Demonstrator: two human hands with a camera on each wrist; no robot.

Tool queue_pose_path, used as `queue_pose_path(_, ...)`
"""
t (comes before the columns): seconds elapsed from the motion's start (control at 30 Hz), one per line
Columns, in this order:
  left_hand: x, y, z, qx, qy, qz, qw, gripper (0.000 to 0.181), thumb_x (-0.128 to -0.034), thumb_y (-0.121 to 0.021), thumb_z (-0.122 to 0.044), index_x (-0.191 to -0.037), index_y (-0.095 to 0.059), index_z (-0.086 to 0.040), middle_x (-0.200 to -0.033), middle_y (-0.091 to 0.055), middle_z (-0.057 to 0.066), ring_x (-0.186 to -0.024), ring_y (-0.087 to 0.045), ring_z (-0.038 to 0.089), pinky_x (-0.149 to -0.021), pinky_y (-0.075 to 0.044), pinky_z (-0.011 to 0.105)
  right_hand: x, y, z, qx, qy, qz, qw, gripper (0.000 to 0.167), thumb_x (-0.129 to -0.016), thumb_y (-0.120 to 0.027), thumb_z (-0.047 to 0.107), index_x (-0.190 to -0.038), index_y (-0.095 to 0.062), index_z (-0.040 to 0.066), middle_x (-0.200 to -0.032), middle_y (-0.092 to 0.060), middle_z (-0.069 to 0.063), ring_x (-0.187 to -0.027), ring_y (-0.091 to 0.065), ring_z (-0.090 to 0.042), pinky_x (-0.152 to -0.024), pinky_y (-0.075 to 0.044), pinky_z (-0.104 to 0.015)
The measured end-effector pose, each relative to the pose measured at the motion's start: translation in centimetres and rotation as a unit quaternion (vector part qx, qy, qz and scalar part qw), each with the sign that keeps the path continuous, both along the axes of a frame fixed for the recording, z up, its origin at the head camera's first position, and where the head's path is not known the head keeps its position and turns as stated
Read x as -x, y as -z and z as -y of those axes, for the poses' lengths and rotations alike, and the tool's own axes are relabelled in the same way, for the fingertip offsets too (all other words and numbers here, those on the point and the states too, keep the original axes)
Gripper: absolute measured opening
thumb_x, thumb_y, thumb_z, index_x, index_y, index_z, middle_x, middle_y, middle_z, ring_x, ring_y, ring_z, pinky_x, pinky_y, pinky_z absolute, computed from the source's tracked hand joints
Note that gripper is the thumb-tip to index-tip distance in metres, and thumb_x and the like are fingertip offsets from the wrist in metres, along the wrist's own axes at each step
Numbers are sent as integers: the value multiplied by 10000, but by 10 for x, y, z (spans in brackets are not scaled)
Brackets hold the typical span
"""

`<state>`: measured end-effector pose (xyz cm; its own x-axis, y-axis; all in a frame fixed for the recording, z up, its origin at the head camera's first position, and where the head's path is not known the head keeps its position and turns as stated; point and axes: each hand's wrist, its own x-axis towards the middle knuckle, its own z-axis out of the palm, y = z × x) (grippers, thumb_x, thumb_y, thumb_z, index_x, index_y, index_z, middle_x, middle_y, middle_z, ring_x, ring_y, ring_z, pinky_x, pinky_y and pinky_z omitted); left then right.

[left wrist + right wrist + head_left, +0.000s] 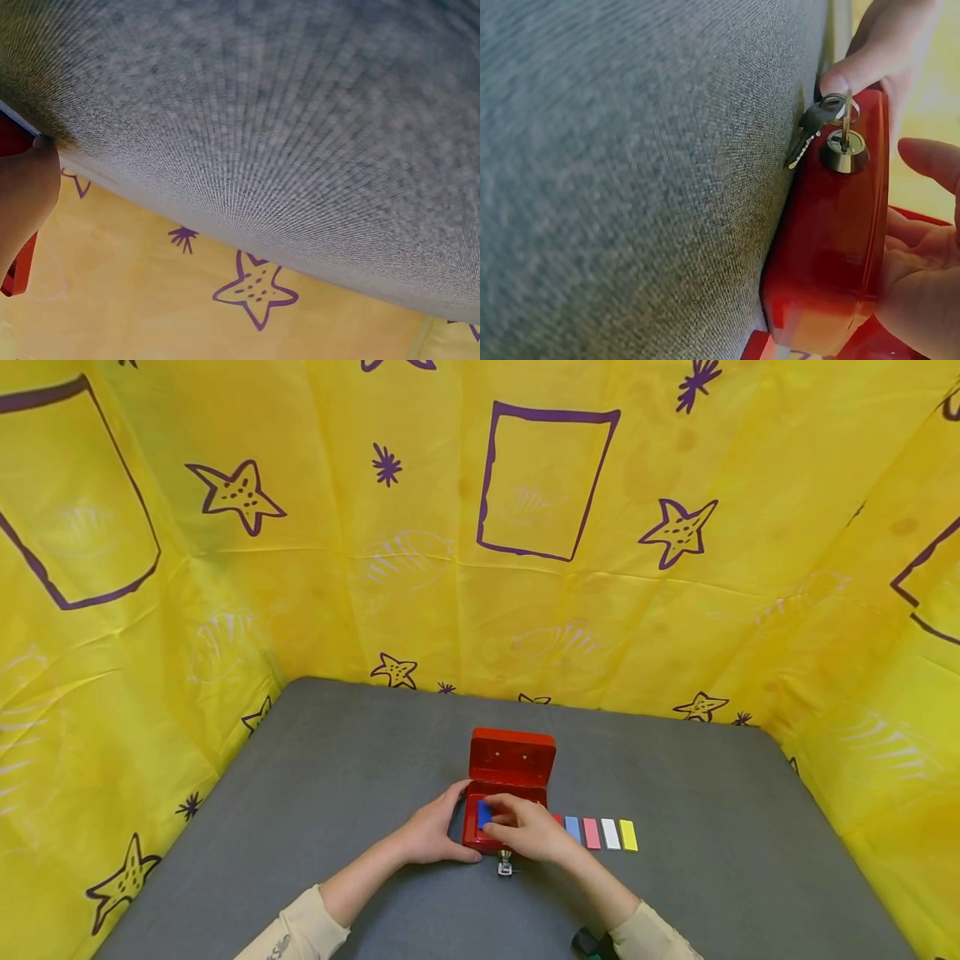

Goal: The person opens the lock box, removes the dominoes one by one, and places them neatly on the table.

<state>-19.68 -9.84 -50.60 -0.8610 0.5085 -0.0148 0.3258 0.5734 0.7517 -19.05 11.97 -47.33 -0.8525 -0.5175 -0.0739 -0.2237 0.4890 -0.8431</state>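
Observation:
A red metal cash box (471, 837) stands on the grey table with its lid (512, 755) raised at the back. My left hand (435, 829) grips the box's left side, thumb at the front corner and fingers toward the back. Over the box's interior is my right hand (528, 828), its fingertips pinching a dark blue block (483, 814). The right wrist view hides that block, showing the right thumb (930, 159) above the box rim. Keys on a ring (814, 120) hang at the front lock (845, 154), with one key inserted.
Right of the box, small flat blocks lie in a row: a partly covered red one (557, 818), then light blue (573, 829), pink (592, 833), white (611, 834) and yellow (627, 835). Yellow patterned cloth (420, 610) walls the table. A black object (587, 942) shows beside the right sleeve.

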Motion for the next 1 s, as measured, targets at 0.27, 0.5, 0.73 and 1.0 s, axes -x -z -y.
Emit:
queue_pose_path(0.27,0,-1,1,-33,-18,-11,10000,1019,-712,-856,-390,-1486,-266,-87,-1434,-442,132,-1244,-473,314,-1012,-400,549,1,0,3,-23,-24,58,10000,476,-928,-644,250,-1336,-553,23,-1280,-610,-161,-1077,-650,-273,-868,-541,-413)
queue_pose_path(0.5,-2,-1,1,-55,-19,-87,9999,1021,-706,-859,-394,-1484,-273,-88,-1429,-449,132,-1241,-478,316,-1006,-404,553,1,0,6,-35,41,25,10000,471,-923,-646,251,-1328,-563,26,-1251,-628,-151,-1040,-660,-245,-844,-551,-373)
queue_pose_path(0.73,-2,0,0,-31,-15,-99,9999,1018,-706,-857,-402,-1481,-276,-92,-1430,-449,124,-1245,-477,307,-1010,-406,541,3,3,7,-40,96,-217,9997,466,-886,-687,205,-1298,-580,15,-1154,-664,-151,-957,-672,-235,-769,-560,-333)
queue_pose_path(1.0,-1,-1,-1,27,-74,71,9999,1021,-715,-850,-396,-1492,-261,-92,-1451,-427,125,-1252,-466,309,-1013,-406,544,6,6,8,-278,98,-565,9980,490,-847,-743,171,-1290,-591,27,-1101,-656,-114,-880,-629,-193,-705,-539,-252)
